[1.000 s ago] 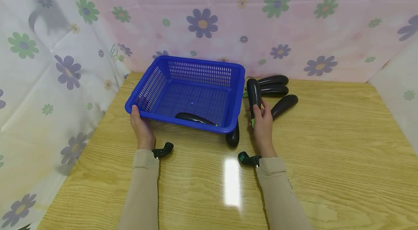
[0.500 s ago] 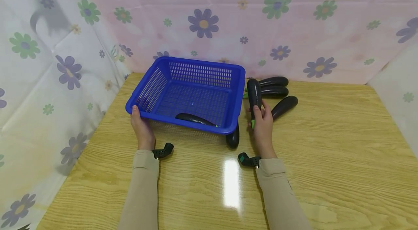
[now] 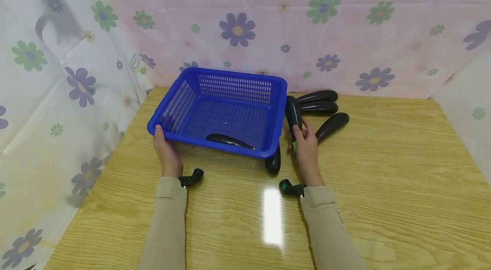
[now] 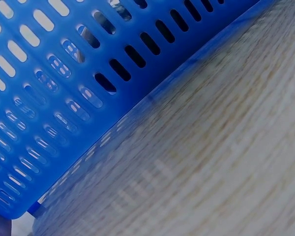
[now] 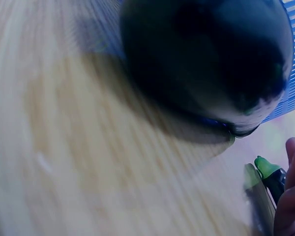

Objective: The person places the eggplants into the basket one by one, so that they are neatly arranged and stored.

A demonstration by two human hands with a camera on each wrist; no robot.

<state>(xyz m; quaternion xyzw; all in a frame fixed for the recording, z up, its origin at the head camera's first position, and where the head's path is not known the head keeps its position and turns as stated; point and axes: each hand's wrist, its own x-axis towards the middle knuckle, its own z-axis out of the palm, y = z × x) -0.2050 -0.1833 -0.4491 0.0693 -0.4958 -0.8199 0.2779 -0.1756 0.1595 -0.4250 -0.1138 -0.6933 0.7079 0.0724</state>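
My left hand (image 3: 167,156) grips the near left corner of a blue plastic basket (image 3: 215,144), thumb over the rim. The basket's slotted wall (image 4: 64,123) fills much of the left wrist view. One eggplant (image 3: 229,139) lies inside along the near wall. Just right of the basket, my right hand (image 3: 308,153) holds another eggplant (image 3: 293,112) near its green stem end, the rounded end pointing away. A further eggplant (image 3: 273,164) pokes out by the basket's near right corner; its dark bulk (image 5: 206,59) looms large in the right wrist view, with my right fingers (image 5: 291,201) at the edge.
Behind and right of my right hand lie two eggplants side by side, the back one (image 3: 319,96) and the front one (image 3: 320,107). A slanted eggplant (image 3: 333,125) lies nearer. The wooden table (image 3: 399,168) meets a flowered cloth (image 3: 264,18) at the back.
My right hand has moved slightly left with its eggplant, bringing it up against the basket's right side in view. The left hand and basket stay in place.
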